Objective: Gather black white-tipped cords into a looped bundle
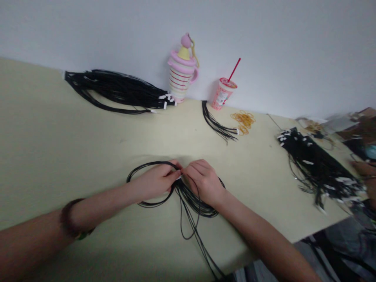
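Note:
A bundle of thin black cords (188,203) lies looped on the pale table (73,156) in front of me. My left hand (157,180) pinches the cords where the loop gathers, fingers closed. My right hand (202,182) meets it from the right, fingers curled and pinched on the same gathering point. One loop (138,172) arcs out to the left of my left hand, another bulges below my right hand, and loose cord ends trail off the table's front edge. A dark bracelet (70,219) sits on my left wrist.
A large pile of black cords with white tags (117,92) lies at the back left. A pink and yellow toy cup (182,70) and a drink cup with a red straw (223,93) stand by the wall. Yellow rubber bands (243,119), a small cord bunch (219,125), another tagged pile (314,164), another person's hand (366,170).

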The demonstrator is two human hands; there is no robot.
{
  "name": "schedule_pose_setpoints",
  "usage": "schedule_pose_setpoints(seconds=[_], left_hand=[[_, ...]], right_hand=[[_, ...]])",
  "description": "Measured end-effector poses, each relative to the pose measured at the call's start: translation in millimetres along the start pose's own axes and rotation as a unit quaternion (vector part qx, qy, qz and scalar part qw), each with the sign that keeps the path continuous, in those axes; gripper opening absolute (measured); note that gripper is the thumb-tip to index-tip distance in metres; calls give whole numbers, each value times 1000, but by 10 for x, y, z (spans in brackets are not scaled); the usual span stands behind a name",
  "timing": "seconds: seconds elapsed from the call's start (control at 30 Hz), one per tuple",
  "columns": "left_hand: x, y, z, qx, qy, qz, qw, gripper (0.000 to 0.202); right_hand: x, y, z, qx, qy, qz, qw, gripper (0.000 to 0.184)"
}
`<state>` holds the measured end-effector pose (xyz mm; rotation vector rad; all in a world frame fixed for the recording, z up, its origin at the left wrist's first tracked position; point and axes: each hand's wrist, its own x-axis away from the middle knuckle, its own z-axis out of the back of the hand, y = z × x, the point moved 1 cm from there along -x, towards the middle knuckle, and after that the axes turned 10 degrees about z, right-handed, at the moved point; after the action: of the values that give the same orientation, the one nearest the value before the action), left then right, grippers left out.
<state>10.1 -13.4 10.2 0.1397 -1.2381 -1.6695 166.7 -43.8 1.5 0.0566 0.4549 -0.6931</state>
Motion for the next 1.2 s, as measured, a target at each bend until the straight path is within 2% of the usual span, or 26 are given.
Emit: schedule_pose_setpoints(seconds=[0.13,0.27,0.4,0.43,0.47,0.5,0.57,0.63,0.67,0.73,0.83,0.9,0.93,1.0,1.1,1.13,1.2], left_hand=[[-12,-24,-11,4,2,-4,1000,26],[3,-17,-3,-7,13,-28,999,25],[14,-25,0,-7,7,-18,1000,26],[12,-31,0,-8,5,-19,1000,26],[9,-39,0,-10,5,-24,1000,27],[4,-48,0,-14,7,-31,999,27],[-8,-66,1,-23,9,-42,999,28],[-14,-77,2,-31,11,-49,998,28],[-13,-78,3,-35,11,-49,998,28],[-4,-71,3,-41,8,-42,998,28],[14,-58,3,-43,2,-15,999,29],[17,-55,4,-47,1,-9,999,30],[14,-56,5,-49,1,-14,999,30],[1,-60,7,-52,1,-28,998,29],[-19,-68,7,-48,5,-44,998,27],[-22,-69,5,-47,5,-47,998,27],[-21,-70,-1,-46,7,-51,998,26]], right_hand=[[8,22,-33,-41,33,-16,998,20],[-14,33,35,-147,108,-75,980,16],[92,117,410,-299,183,-167,921,10],[148,157,537,-343,177,-171,907,9],[209,200,665,-375,159,-155,900,7],[268,243,779,-401,101,-133,901,9],[372,315,946,-442,-88,-85,889,19],[432,362,1029,-436,-224,-49,870,34],[441,373,1039,-424,-261,-47,866,38],[430,370,1016,-397,-289,-79,868,35],[374,296,944,-335,-240,-158,897,19],[319,201,901,-267,-149,-204,930,11],[289,138,874,-245,-100,-224,938,10],[226,-9,783,-273,-42,-254,927,12],[147,-218,571,-398,-38,-255,881,18],[131,-260,508,-396,-29,-248,884,17],[120,-285,432,-335,3,-224,915,13]])
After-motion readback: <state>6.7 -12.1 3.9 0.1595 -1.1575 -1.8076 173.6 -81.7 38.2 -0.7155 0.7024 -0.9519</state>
